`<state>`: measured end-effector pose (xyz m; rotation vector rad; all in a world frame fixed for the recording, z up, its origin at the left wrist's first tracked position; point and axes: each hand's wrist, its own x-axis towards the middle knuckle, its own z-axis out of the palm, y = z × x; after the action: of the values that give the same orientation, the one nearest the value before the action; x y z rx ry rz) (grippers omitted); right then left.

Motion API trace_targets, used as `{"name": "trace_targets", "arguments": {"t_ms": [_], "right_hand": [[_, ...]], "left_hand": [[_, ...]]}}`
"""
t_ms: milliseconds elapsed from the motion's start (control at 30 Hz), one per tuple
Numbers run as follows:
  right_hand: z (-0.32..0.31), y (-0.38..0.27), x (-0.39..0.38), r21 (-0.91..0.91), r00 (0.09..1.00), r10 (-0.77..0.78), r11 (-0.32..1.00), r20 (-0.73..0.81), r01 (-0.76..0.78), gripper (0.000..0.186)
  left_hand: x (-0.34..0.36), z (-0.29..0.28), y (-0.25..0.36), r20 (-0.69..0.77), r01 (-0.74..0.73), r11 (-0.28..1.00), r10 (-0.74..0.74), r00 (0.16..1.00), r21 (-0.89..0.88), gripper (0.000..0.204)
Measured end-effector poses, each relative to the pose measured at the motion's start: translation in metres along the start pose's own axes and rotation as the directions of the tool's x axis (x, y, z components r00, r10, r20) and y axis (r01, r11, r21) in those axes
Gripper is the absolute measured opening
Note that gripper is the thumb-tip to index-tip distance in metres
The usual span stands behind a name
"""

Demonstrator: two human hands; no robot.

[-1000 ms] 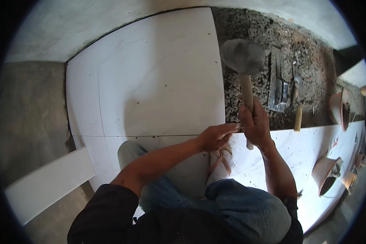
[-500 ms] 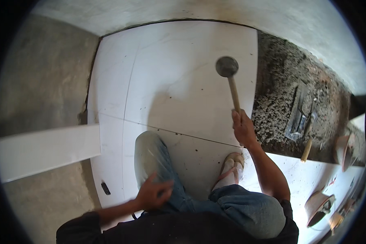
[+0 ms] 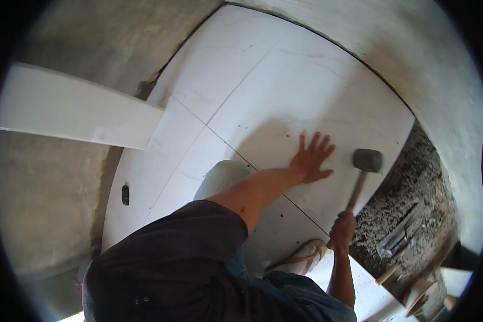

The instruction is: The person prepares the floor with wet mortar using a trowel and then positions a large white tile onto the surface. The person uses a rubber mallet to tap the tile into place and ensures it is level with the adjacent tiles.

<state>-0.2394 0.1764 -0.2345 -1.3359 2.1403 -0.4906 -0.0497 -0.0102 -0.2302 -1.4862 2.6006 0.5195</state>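
My right hand (image 3: 342, 232) is wrapped round the wooden handle of a rubber mallet (image 3: 368, 160). The mallet's dark round head is over the large white floor tile (image 3: 300, 80), near its right edge; whether it touches the tile I cannot tell. Spread on that same tile, left of the mallet, is my left hand (image 3: 312, 159), fingers apart and holding nothing. A dark joint line runs between this tile and the ones nearer me, close to my left forearm.
Grey mortar bed (image 3: 413, 182) lies right of the tile, with a metal trowel (image 3: 400, 236) on it. A wooden handle (image 3: 386, 275) and a bowl-like container (image 3: 419, 296) are near it. A white board (image 3: 80, 107) juts in at left. A small black object (image 3: 125, 195) lies on the tiles.
My left hand has gone from beside my knee out onto the tile, fingers spread. The mallet in my right hand has come nearer and to the right. The view has turned.
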Motion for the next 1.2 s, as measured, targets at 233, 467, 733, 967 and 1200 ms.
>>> {"name": "trace_targets", "arguments": {"t_ms": [233, 467, 733, 967, 1200], "right_hand": [[-0.027, -0.025, 0.037, 0.474, 0.872, 0.342, 0.738, 0.351, -0.48, 0.035], [-0.013, 0.018, 0.064, 0.542, 0.946, 0.283, 0.776, 0.157, -0.322, 0.045], [-0.02, -0.05, 0.065, 0.815, 0.904, 0.398, 0.464, 0.158, -0.347, 0.047], [-0.002, -0.021, 0.062, 0.547, 0.912, 0.335, 0.73, 0.236, -0.41, 0.052], [-0.001, -0.02, 0.048, 0.442, 0.825, 0.436, 0.698, 0.361, -0.563, 0.053]], "left_hand": [[-0.025, 0.054, 0.004, -0.219, -0.336, 0.939, 0.315, 0.923, -0.067, 0.051], [-0.113, 0.062, 0.106, 0.149, -0.513, 0.554, 0.761, 0.631, -0.656, 0.018], [0.001, 0.009, -0.068, -0.21, 0.209, 0.929, -0.28, 0.937, -0.305, 0.076], [-0.001, -0.004, -0.069, -0.148, 0.316, 0.939, -0.335, 0.931, -0.135, 0.077], [-0.004, -0.013, -0.069, -0.077, 0.378, 0.918, -0.389, 0.918, -0.12, 0.078]]}}
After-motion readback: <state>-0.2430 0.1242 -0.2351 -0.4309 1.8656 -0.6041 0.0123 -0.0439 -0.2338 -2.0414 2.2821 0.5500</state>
